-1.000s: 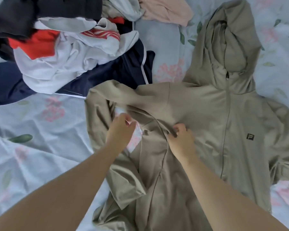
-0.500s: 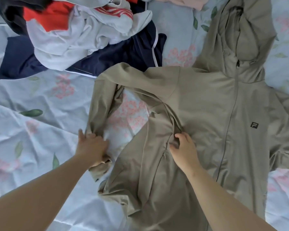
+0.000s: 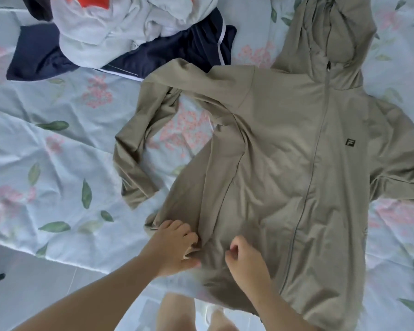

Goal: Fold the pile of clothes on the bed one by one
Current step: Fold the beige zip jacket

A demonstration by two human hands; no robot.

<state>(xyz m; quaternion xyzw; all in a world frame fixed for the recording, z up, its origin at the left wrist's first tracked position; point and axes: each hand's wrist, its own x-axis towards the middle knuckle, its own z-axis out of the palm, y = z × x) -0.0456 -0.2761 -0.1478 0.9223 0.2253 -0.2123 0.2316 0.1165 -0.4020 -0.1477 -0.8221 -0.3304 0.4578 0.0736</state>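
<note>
While the jacket (image 3: pixel 285 163) lies spread on the bed (image 3: pixel 58 151), the left hand (image 3: pixel 175 247) pinches its folded edge; whether the right hand (image 3: pixel 246 261), its grip curled, holds cloth cannot be told.

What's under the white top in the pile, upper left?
A navy garment with a white stripe sticks out from beneath the white top, on the floral sheet. Anything else below is covered.

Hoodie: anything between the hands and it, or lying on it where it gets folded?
Nothing visible. The left hand and right hand are both on the hoodie near its hem. The clothes pile lies beside its shoulder, not on it.
</note>
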